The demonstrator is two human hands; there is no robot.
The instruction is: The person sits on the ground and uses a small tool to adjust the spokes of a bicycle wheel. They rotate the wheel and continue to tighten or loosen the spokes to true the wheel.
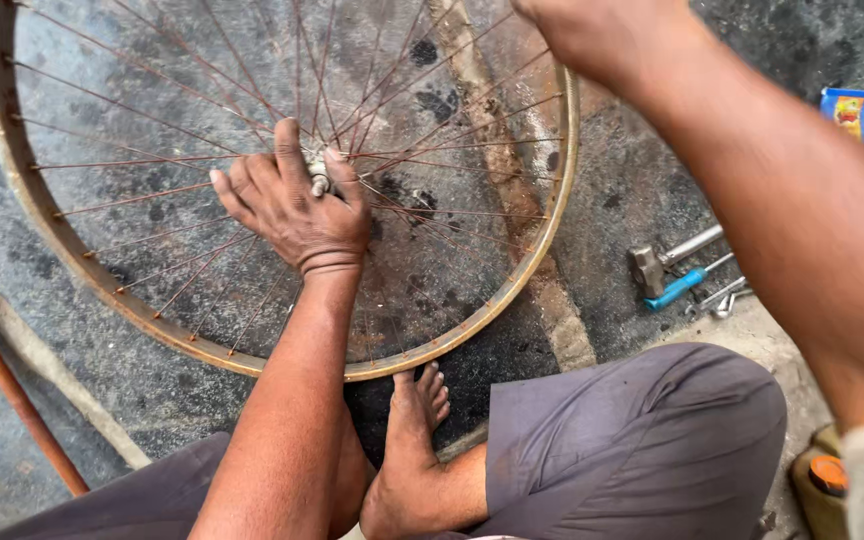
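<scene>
Our left hand (292, 205) clamps the hub (320, 172) of the bicycle wheel (550, 215); our right hand (577, 30) grips its rim, hands well apart.

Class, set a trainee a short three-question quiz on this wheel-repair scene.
1. True or false: the left hand rests on the hub of the wheel.
2. Which tool lies right of the wheel? A hammer B saw C pliers
3. Fill in: the right hand is at the wheel's ____ edge.

Key: 1 true; 2 A; 3 upper right.
</scene>
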